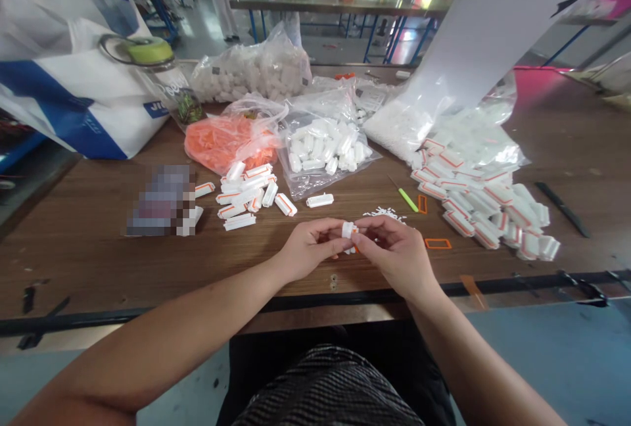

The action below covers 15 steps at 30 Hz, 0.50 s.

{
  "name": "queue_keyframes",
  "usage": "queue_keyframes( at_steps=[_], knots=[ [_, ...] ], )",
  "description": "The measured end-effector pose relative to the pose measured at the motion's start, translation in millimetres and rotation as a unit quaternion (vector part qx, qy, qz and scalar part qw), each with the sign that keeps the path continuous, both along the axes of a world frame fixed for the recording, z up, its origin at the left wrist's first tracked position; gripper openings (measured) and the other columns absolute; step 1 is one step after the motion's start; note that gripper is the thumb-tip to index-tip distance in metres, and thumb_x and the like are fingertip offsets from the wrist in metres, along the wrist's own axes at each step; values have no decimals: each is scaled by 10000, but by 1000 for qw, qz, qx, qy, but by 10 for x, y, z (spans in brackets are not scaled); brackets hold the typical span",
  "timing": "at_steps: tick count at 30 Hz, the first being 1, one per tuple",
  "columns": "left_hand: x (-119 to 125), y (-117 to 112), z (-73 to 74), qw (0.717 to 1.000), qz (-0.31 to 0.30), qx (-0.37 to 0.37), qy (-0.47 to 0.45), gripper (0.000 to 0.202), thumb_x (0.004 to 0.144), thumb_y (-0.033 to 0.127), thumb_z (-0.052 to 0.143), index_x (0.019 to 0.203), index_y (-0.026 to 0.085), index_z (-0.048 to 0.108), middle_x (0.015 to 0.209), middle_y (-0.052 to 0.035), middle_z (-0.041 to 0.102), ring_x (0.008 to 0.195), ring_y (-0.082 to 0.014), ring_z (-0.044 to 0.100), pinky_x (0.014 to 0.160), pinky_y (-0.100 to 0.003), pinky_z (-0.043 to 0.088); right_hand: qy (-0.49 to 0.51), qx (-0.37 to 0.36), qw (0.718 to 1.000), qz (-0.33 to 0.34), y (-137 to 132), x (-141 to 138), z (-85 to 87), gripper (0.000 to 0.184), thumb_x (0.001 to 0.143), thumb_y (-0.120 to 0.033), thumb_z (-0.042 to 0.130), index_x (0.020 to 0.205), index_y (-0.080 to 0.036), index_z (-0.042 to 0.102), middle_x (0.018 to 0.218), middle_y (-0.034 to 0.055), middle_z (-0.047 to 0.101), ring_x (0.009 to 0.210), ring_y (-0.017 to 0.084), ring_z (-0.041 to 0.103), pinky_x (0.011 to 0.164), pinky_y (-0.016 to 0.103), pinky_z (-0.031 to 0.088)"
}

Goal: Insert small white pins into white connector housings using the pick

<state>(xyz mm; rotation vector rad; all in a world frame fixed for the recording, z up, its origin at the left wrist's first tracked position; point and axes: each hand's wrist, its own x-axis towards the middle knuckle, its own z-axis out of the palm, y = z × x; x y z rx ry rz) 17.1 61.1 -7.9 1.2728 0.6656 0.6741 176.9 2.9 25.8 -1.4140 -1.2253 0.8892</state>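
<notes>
Near the table's front edge, my left hand (315, 246) and my right hand (394, 248) meet around a small white plastic part (348, 229) with a bit of orange on it. Fingertips of both hands pinch it, hiding much of its shape. Just behind my right hand lies a scatter of tiny white pieces (387, 213). A green-handled pick (408, 200) rests beyond them, beside a small orange rectangular frame (422, 204). Another orange frame (438, 243) is right of my right hand. One white plastic part (320, 200) lies alone behind my left hand.
White parts with orange trim form a left pile (241, 196) and a larger right pile (480, 199). Behind stand bags of orange pieces (229, 140), white pieces (325, 143) and white granules (399, 120). A green-lidded bottle (167, 84) and a black strip (562, 209) flank these.
</notes>
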Motion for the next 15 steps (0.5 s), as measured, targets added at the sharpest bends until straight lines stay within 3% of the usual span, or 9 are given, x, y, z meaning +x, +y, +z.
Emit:
queue_keyframes(
  at_steps=[5, 15],
  knots=[
    [-2, -12, 10, 1000, -2, 1, -2, 282, 761, 361, 740, 989, 197, 713, 835, -39, 706, 680, -116, 583, 612, -237, 465, 17, -6, 1000, 14, 10, 19, 44, 153, 745, -339, 718, 747, -188, 690, 591, -6, 650, 501, 108, 569, 433, 232, 431],
    [-2, -27, 10, 1000, -12, 16, 8, 265, 792, 345, 719, 1012, 198, 704, 831, -23, 679, 683, -110, 568, 634, -242, 474, 40, 0, 999, 31, 48, 11, -24, 145, 724, -306, 709, 722, -183, 632, 587, -26, 613, 530, 97, 552, 511, 238, 458]
  ],
)
